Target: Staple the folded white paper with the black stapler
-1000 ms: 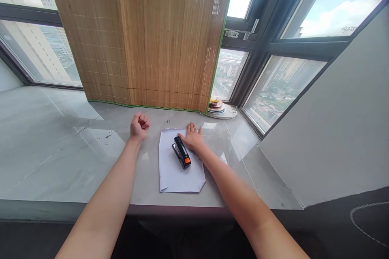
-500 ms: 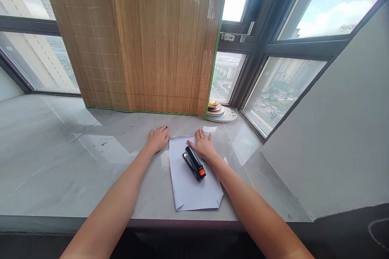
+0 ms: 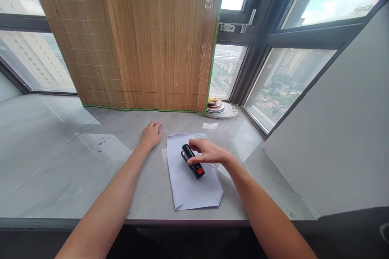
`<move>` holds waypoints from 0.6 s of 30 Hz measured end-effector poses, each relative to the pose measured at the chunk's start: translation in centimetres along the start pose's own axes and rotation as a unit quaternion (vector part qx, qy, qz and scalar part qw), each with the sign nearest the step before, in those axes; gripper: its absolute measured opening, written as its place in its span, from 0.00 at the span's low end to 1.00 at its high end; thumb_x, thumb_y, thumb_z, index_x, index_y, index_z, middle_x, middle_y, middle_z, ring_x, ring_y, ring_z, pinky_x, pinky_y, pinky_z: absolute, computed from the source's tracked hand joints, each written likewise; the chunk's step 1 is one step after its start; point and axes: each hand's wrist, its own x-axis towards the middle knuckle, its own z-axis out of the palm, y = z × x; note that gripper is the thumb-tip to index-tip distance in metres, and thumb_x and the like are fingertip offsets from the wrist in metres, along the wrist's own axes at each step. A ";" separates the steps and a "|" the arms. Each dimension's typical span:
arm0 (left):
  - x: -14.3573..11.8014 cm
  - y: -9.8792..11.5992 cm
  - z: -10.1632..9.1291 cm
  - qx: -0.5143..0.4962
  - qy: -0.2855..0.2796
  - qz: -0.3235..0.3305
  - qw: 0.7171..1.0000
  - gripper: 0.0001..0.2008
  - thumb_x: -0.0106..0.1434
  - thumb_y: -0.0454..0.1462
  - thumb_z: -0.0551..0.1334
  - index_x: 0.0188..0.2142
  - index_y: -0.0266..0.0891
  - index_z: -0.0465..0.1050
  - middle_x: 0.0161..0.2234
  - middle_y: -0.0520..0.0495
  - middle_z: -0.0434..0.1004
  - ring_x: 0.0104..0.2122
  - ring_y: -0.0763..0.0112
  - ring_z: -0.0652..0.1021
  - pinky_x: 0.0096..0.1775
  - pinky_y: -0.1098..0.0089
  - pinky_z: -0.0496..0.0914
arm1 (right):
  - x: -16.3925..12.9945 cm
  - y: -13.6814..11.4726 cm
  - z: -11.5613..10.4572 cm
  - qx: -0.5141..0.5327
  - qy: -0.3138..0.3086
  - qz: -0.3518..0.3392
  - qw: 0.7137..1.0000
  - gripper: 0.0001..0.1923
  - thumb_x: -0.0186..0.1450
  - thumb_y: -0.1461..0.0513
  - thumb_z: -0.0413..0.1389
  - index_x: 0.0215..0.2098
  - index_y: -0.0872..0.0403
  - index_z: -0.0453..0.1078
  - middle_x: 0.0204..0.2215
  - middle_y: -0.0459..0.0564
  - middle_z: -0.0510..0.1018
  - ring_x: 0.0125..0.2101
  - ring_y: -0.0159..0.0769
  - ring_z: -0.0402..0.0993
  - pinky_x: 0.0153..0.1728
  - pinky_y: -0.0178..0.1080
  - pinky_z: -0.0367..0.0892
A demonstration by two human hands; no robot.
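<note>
A black stapler point(image 3: 198, 170) with an orange-red patch at its near end lies slantwise on white sheets of paper point(image 3: 188, 194). My right hand point(image 3: 208, 151) comes from the right, its thumb and fingers closed around the stapler's upper middle. Small print shows at the right of the paper, partly covered by that hand. To the left of the paper, apart from it, my left hand point(image 3: 151, 135) rests on the grey sill, fingers loosely spread and holding nothing. The paper's near corners are folded or creased.
A bamboo blind point(image 3: 152, 48) with green edging hangs behind the sill point(image 3: 75, 178). Stacked plates point(image 3: 217, 109) stand at the back right by the window frame. A white wall point(image 3: 343, 129) slopes up at the right. The sill's front edge runs below the paper.
My right hand has drawn back from the paper's far edge and taken hold of the stapler. My left hand has shifted slightly left, away from the paper.
</note>
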 end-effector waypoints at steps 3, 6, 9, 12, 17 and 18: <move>0.1 0.1 0.0 0.007 -0.002 -0.007 1.000 0.23 0.71 0.36 0.53 0.63 0.40 0.69 0.59 0.35 0.72 0.58 0.49 0.74 0.58 0.52 0.68 | 0.3 -0.2 0.5 0.001 -0.035 0.010 0.999 0.25 0.60 0.43 0.65 0.36 0.49 0.59 0.28 0.39 0.69 0.27 0.31 0.61 0.28 0.35 0.53; 0.2 0.0 0.0 0.017 -0.008 -0.019 1.000 0.23 0.71 0.37 0.54 0.63 0.37 0.69 0.61 0.34 0.71 0.61 0.47 0.72 0.59 0.50 0.67 | 0.6 -0.1 1.4 -0.002 -0.030 0.011 0.999 0.15 0.64 0.54 0.61 0.39 0.49 0.59 0.25 0.38 0.70 0.25 0.31 0.62 0.27 0.35 0.53; 0.3 -0.1 0.1 0.009 -0.016 -0.015 1.000 0.19 0.72 0.37 0.54 0.58 0.38 0.75 0.62 0.35 0.70 0.61 0.48 0.71 0.59 0.50 0.67 | 0.8 -0.2 2.3 -0.042 0.012 0.019 0.999 0.11 0.64 0.58 0.59 0.42 0.49 0.63 0.25 0.40 0.71 0.25 0.32 0.63 0.27 0.35 0.52; -0.2 0.7 -0.1 -0.021 0.029 -0.007 0.999 0.18 0.72 0.34 0.53 0.55 0.38 0.77 0.59 0.36 0.73 0.58 0.49 0.73 0.58 0.52 0.68 | 0.9 -0.4 2.7 -0.067 0.032 0.007 0.997 0.15 0.62 0.58 0.61 0.46 0.50 0.67 0.27 0.41 0.73 0.26 0.33 0.64 0.29 0.35 0.53; -2.0 4.3 -1.4 -0.087 0.093 0.153 0.980 0.17 0.69 0.30 0.54 0.45 0.39 0.82 0.44 0.40 0.77 0.46 0.58 0.76 0.52 0.59 0.70 | 1.2 0.8 1.8 -0.009 0.165 -0.008 0.986 0.11 0.68 0.58 0.57 0.47 0.52 0.74 0.34 0.47 0.80 0.32 0.36 0.72 0.35 0.36 0.62; -2.3 4.9 -1.6 -0.088 0.090 0.181 0.975 0.16 0.68 0.30 0.55 0.44 0.40 0.82 0.43 0.41 0.77 0.45 0.58 0.76 0.51 0.59 0.70 | 1.3 1.4 1.5 0.015 0.216 -0.004 0.976 0.13 0.69 0.58 0.56 0.50 0.52 0.75 0.37 0.48 0.81 0.35 0.37 0.74 0.38 0.37 0.64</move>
